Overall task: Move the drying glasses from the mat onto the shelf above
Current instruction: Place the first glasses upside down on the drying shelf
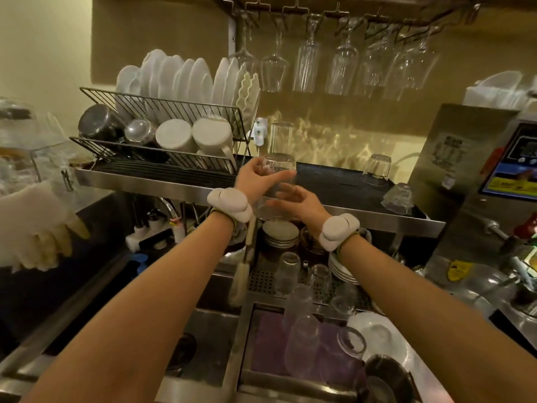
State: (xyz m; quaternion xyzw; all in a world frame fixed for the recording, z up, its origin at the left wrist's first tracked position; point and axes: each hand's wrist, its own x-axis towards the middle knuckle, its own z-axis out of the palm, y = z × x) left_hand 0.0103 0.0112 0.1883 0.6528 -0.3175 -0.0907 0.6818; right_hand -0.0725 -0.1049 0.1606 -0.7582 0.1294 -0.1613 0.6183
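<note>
Left hand: arm stretched up and forward, fingers curled round the upturned glass near its base.
Glass: held at the shelf front edge.
Right hand: raised, fingers spread against the glass's lower side.

You are facing open shelf stretch ahead; dish rack crowding left, two upturned glasses sitting right, hanging stemware looming overhead.

Clear tumbler upside down, gripped at the shelf edge, two more glasses inverted on shelf
</note>
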